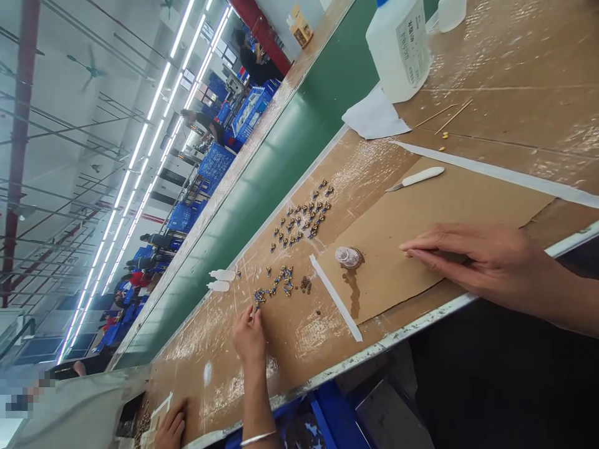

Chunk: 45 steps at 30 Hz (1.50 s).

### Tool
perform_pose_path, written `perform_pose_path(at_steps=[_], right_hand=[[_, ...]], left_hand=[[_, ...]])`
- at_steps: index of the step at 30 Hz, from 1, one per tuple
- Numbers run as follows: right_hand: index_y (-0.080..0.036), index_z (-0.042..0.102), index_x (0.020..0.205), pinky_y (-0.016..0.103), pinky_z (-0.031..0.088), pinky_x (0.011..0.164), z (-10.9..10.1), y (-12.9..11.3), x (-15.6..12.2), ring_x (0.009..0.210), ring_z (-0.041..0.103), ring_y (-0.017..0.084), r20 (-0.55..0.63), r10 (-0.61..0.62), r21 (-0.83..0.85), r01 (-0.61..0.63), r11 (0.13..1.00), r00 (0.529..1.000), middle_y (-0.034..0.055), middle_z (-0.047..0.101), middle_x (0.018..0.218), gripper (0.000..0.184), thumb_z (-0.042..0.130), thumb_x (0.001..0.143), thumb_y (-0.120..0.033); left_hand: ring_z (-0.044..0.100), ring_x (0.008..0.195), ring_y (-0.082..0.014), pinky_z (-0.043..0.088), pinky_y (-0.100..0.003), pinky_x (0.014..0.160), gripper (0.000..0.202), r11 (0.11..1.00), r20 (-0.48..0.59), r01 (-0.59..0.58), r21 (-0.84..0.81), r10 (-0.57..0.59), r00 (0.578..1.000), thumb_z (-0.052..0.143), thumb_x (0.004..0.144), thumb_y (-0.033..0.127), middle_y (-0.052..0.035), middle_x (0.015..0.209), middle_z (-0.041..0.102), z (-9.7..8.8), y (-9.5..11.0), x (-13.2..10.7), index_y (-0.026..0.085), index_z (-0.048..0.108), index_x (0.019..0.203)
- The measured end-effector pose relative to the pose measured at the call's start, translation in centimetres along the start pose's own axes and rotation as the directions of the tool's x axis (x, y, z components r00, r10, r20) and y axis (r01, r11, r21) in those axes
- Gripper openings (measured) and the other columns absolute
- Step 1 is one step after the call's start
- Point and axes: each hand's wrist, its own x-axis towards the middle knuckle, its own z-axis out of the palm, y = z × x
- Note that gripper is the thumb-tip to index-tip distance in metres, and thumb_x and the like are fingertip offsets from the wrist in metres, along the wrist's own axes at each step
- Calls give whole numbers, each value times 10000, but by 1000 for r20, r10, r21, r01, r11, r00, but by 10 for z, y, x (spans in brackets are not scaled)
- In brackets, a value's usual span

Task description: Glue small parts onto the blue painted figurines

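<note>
My left hand (249, 337) reaches to the near edge of a loose pile of small blue-and-gold pieces (259, 296). Its thumb and forefinger close around one small piece at the pile's edge. Over the cardboard sheet (397, 231), my right hand (486, 259) has thumb and fingers pinched together; whatever lies between the tips is hidden or too small to make out. A small whitish, wet-looking lump (349, 257) sits on the cardboard, left of my right hand, with a damp streak below it. Small brown bits (306, 285) lie right of the pile.
More blue-and-gold pieces (304, 215) stand spread out farther back. A white-handled knife (423, 178), wooden sticks (453, 117), a white cloth (377, 115) and a large bottle (400, 50) lie beyond. Two small white bottles (222, 274) are at left. Another person's hand (171, 427) rests at lower left.
</note>
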Motion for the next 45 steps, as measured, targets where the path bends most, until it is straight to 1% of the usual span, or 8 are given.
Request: perform_pose_path(at_steps=[4, 9, 14, 20, 26, 33, 38, 45], right_hand=[[-184, 617, 985, 208, 451, 662, 1, 2, -2, 740, 613, 95, -27, -23, -20, 23, 1000, 999, 12, 661, 838, 137, 525, 884, -181], [-183, 618, 990, 210, 453, 628, 1, 2, -2, 719, 614, 97, -24, -26, -20, 25, 999, 999, 13, 661, 834, 142, 525, 883, -175], [-212, 618, 985, 264, 462, 602, 2, -1, -1, 708, 607, 140, -20, 29, 27, -29, 999, 999, 26, 656, 813, 151, 502, 888, -211], [-221, 621, 967, 284, 449, 601, 5, -4, 2, 692, 594, 142, -73, 24, 113, -15, 993, 997, 31, 649, 798, 156, 484, 893, -212], [-151, 628, 951, 242, 432, 632, 1, -4, 5, 696, 580, 113, -84, -37, 101, 45, 994, 996, 51, 635, 772, 142, 506, 884, -124], [-135, 630, 954, 217, 414, 638, 2, -1, 3, 689, 560, 108, -86, -11, 121, 22, 992, 996, 45, 610, 763, 136, 513, 886, -153], [-126, 627, 956, 214, 396, 640, 1, -1, 3, 679, 533, 100, -97, -12, 138, 26, 990, 995, 40, 589, 741, 137, 508, 894, -152], [-119, 624, 948, 222, 391, 664, 2, -1, 3, 716, 522, 106, -80, -9, 152, 21, 988, 997, 48, 590, 761, 144, 493, 905, -162]], left_hand=[[601, 750, -148, 480, -362, 760, 259, 982, 140, 122, 144, -142, 980, 575, 837, 400, -24, 787, 636, 6, -7, 15, 146, 625, 831], [561, 673, -123, 465, -334, 737, 175, 969, 259, 193, 153, -228, 939, 630, 804, 262, 20, 675, 573, -2, -6, 14, 130, 583, 699], [572, 693, -136, 451, -317, 772, 161, 944, 259, 277, -181, -226, 939, 719, 700, 267, 16, 677, 612, -16, 4, -11, 135, 633, 732], [578, 654, -103, 486, -354, 881, 295, 634, 279, 328, -701, -180, 943, 743, 653, 401, 43, 725, 625, -13, 44, -49, 206, 652, 854], [619, 651, -131, 500, -421, 882, 294, 475, 364, 371, -798, -111, 925, 754, 658, 339, -20, 682, 643, -5, 87, -63, 161, 677, 879], [663, 821, -182, 480, -312, 881, 278, 556, 331, 314, -770, -72, 941, 727, 697, 363, -33, 686, 669, 0, 112, -62, 184, 659, 899], [653, 790, -139, 479, -197, 806, 325, 710, 248, 236, -663, -89, 965, 762, 644, 387, -27, 759, 691, 5, 125, -58, 185, 683, 886], [626, 724, -106, 491, -191, 743, 308, 828, 186, 28, -560, 93, 978, 744, 661, 386, -9, 797, 689, 10, 156, -50, 210, 701, 911]])
